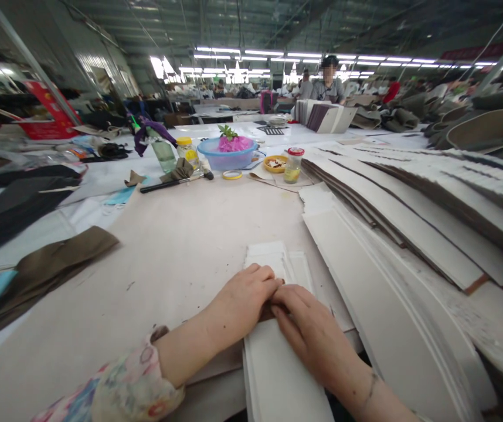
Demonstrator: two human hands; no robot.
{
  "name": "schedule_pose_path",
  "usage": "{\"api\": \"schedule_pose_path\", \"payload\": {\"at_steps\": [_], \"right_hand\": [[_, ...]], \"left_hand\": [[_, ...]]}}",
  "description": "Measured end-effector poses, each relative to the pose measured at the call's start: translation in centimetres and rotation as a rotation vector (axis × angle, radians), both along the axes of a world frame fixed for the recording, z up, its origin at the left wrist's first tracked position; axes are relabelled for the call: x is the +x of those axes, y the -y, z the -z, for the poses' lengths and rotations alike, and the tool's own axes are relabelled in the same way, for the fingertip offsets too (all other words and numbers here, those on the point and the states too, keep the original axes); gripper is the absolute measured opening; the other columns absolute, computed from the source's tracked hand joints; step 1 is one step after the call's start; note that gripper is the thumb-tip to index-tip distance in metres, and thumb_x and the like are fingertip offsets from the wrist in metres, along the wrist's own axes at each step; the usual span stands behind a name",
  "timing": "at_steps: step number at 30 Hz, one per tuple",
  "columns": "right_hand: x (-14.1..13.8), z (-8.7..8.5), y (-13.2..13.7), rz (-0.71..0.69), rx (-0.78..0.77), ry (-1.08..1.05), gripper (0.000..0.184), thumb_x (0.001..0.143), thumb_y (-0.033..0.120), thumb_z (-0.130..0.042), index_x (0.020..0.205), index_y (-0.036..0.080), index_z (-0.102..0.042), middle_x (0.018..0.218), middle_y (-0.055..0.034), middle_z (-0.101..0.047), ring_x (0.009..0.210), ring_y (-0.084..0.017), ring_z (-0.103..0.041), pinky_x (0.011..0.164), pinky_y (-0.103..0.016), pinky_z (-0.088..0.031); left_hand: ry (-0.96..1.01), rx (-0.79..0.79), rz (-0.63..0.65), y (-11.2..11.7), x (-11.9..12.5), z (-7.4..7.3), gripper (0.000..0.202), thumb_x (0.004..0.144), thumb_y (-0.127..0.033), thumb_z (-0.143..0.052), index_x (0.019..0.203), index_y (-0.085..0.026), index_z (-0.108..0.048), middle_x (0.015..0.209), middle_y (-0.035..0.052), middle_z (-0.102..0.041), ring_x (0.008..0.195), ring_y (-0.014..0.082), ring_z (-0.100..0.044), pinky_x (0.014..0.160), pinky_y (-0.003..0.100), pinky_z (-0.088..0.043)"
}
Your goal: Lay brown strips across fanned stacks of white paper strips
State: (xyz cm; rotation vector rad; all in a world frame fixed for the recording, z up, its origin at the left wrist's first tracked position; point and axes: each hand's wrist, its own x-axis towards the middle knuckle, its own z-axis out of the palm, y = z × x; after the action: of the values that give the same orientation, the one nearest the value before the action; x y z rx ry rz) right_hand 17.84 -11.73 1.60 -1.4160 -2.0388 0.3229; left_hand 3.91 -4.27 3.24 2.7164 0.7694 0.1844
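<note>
A long off-white panel strip lies lengthwise in front of me, its near end running off the table edge. My left hand and my right hand meet over its middle. Their fingers are curled and pressed together on the strip, where a bit of brown shows beneath them. The fingertips are partly hidden. More off-white strips stick out beyond my hands. Just right of my right hand lies a stack of long, curved off-white panels.
Brown-backed panels are piled at the right. Along the back stand a blue basin, a red-lidded jar, a yellow-lidded jar and a yellow tape roll. Brown cloth lies left. A person stands across the table.
</note>
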Motion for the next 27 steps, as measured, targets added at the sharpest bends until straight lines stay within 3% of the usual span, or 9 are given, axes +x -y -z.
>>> {"api": "schedule_pose_path", "payload": {"at_steps": [3,11,16,22,27], "right_hand": [[0.2,0.3,-0.9,0.097,0.068,0.010,0.016,0.082,0.015,-0.044,0.098,0.017,-0.047,0.092,-0.0090,-0.055,0.089,-0.022,-0.053,0.077,-0.042,-0.047],[0.6,1.0,-2.1,0.004,0.050,0.120,0.034,0.081,0.014,-0.045,0.115,0.014,-0.043,0.105,-0.0114,-0.056,0.099,-0.022,-0.052,0.085,-0.042,-0.045],[0.6,0.4,-2.5,-0.020,0.038,0.248,0.027,0.082,0.017,-0.046,0.109,0.017,-0.052,0.102,-0.0097,-0.057,0.096,-0.022,-0.052,0.081,-0.042,-0.045],[0.1,-0.3,-3.1,-0.096,0.047,0.333,0.017,0.085,0.015,-0.044,0.093,0.020,-0.057,0.085,-0.0054,-0.057,0.083,-0.020,-0.053,0.075,-0.038,-0.045],[-0.2,-0.5,-3.2,-0.136,0.057,0.469,0.013,0.084,0.013,-0.046,0.080,0.018,-0.057,0.076,-0.0057,-0.055,0.077,-0.021,-0.052,0.069,-0.037,-0.046]], "left_hand": [[0.043,-0.011,-0.046,-0.3,-0.2,0.3,0.014,0.082,-0.014,-0.044,0.089,-0.018,-0.056,0.092,0.0039,-0.053,0.085,0.0177,-0.046,0.077,0.030,-0.040],[0.209,-0.173,-0.207,-0.8,-2.2,1.1,0.014,0.077,-0.019,-0.056,0.091,-0.017,-0.055,0.095,0.0039,-0.055,0.094,0.0178,-0.047,0.085,0.031,-0.038],[0.258,-0.220,-0.234,-0.9,-3.0,1.6,0.016,0.076,-0.021,-0.057,0.091,-0.017,-0.055,0.096,0.0040,-0.055,0.094,0.0182,-0.048,0.085,0.031,-0.038],[0.218,-0.148,-0.178,-0.5,-2.9,1.4,0.005,0.080,-0.020,-0.052,0.081,-0.016,-0.054,0.089,0.0041,-0.054,0.089,0.0175,-0.047,0.080,0.029,-0.039],[0.229,-0.132,-0.166,-0.4,-3.1,1.6,0.009,0.083,-0.023,-0.049,0.081,-0.016,-0.055,0.088,0.0040,-0.053,0.087,0.0171,-0.047,0.079,0.028,-0.038]]}}
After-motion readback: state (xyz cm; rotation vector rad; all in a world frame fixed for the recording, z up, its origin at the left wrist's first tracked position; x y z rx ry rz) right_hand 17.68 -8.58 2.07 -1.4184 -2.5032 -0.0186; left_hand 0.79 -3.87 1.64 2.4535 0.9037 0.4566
